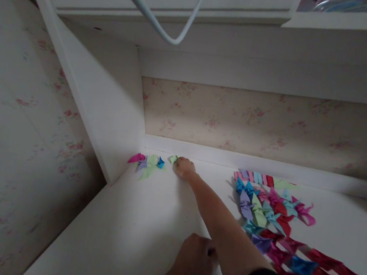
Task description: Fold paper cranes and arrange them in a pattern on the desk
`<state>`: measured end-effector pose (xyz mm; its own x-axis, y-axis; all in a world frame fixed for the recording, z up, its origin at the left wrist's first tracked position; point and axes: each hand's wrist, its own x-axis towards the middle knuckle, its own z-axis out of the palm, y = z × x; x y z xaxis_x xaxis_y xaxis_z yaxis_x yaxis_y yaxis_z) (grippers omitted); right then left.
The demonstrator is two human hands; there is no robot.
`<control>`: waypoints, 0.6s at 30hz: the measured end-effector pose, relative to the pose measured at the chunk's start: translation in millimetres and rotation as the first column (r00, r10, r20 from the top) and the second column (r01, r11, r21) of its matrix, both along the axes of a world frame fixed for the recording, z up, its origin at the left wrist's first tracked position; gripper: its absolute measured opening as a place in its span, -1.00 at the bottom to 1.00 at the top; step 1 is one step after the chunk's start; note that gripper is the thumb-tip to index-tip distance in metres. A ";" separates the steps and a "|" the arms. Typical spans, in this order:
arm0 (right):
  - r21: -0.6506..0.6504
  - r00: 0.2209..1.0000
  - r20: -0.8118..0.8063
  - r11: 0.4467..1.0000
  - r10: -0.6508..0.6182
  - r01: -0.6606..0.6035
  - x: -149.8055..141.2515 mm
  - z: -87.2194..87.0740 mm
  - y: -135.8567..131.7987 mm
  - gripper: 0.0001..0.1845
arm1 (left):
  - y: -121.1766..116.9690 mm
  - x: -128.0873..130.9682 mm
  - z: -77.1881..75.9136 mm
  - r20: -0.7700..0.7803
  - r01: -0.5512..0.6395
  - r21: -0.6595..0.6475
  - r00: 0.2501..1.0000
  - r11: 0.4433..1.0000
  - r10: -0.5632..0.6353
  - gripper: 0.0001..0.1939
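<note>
Leftmost, a small cluster of folded papers (149, 163) lies at the counter's (144, 227) back corner; just beside it, your right hand (185, 168) pinches a green folded paper (173, 159). Your left hand (194, 261) is curled, its grip too blurred to tell, left of the colorful paper rows (260, 208).

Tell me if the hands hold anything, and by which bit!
The right hand has its fingers at the right end of a light green folded paper; pinching or just touching, I can't tell. The left hand is too blurred to tell.
</note>
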<state>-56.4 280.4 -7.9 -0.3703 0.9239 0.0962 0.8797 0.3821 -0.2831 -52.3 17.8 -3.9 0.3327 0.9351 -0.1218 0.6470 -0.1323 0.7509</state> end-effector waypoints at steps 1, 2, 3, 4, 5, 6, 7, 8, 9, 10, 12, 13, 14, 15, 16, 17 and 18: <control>0.005 1.000 -0.017 1.000 -0.005 0.006 1.8 1.4 -4.4 -0.69 | 0.0 0.2 -1.0 0.005 -0.010 0.006 1.000 1.000 0.010 -0.67; 0.011 0.999 -0.036 1.000 -0.011 0.011 4.5 3.4 -9.4 -0.71 | 0.1 0.5 -2.1 0.012 -0.020 0.005 1.000 1.000 0.020 -0.66; 0.019 0.998 -0.058 1.000 -0.015 0.016 8.2 6.0 -15.0 -0.73 | 0.2 0.8 -3.2 0.025 -0.031 0.007 0.999 0.999 0.031 -0.66; 0.030 0.996 -0.082 0.999 -0.019 0.022 12.7 9.3 -21.2 -0.75 | 0.5 1.2 -4.4 0.039 -0.041 0.015 0.998 0.999 0.041 -0.67; 0.043 0.994 -0.108 0.999 -0.022 0.026 18.2 13.2 -28.3 -0.77 | 0.9 1.6 -5.6 0.053 -0.053 0.032 0.997 0.998 0.051 -0.68; 0.059 0.990 -0.136 0.998 -0.022 0.031 24.6 17.6 -36.4 -0.77 | 1.5 2.0 -7.0 0.066 -0.062 0.059 0.996 0.996 0.059 -0.69; 0.076 0.986 -0.165 0.997 -0.021 0.034 31.9 22.4 -45.7 -0.78 | 2.2 2.5 -8.4 0.079 -0.074 0.089 0.995 0.993 0.067 -0.71; 0.094 0.980 -0.196 0.995 -0.016 0.036 39.9 27.2 -56.5 -0.77 | 3.1 3.0 -9.7 0.093 -0.084 0.107 0.993 0.991 0.074 -0.72; 0.114 0.973 -0.229 0.993 -0.010 0.037 48.6 31.9 -69.1 -0.77 | 4.0 3.5 -11.0 0.108 -0.095 0.106 0.991 0.990 0.083 -0.72; 0.133 0.965 -0.263 0.990 -0.001 0.037 57.8 36.3 -83.4 -0.76 | 4.9 3.9 -12.1 0.130 -0.104 0.091 0.987 0.990 0.091 -0.71; 0.169 0.946 -0.322 0.985 0.019 0.038 77.4 42.9 -117.4 -0.74 | 6.3 4.5 -13.4 0.177 -0.115 0.057 0.979 0.992 0.103 -0.68; 0.185 0.934 -0.357 0.982 0.028 0.041 87.6 44.9 -136.6 -0.74 | 6.7 4.6 -13.6 0.195 -0.120 0.049 0.975 0.992 0.108 -0.66; 0.198 0.916 -0.401 0.979 0.037 0.048 97.8 45.8 -156.8 -0.73 | 6.9 4.6 -13.5 0.209 -0.122 0.050 0.972 0.991 0.109 -0.65; 0.209 0.886 -0.461 0.976 0.046 0.058 108.0 45.7 -177.4 -0.73 | 6.7 4.4 -13.2 0.221 -0.125 0.056 0.969 0.991 0.110 -0.65; 0.217 0.823 -0.564 0.973 0.064 0.073 118.2 44.6 -197.9 -0.73 | 6.4 4.1 -12.8 0.229 -0.125 0.060 0.967 0.990 0.108 -0.65; 0.215 0.756 -0.650 0.972 0.073 0.091 128.2 42.6 -217.7 -0.74 | 5.8 3.7 -12.3 0.237 -0.126 0.063 0.965 0.990 0.108 -0.66; 0.203 0.692 -0.719 0.972 0.068 0.115 138.0 39.8 -236.2 -0.75 | 5.2 3.3 -11.8 0.246 -0.123 0.065 0.964 0.990 0.104 -0.66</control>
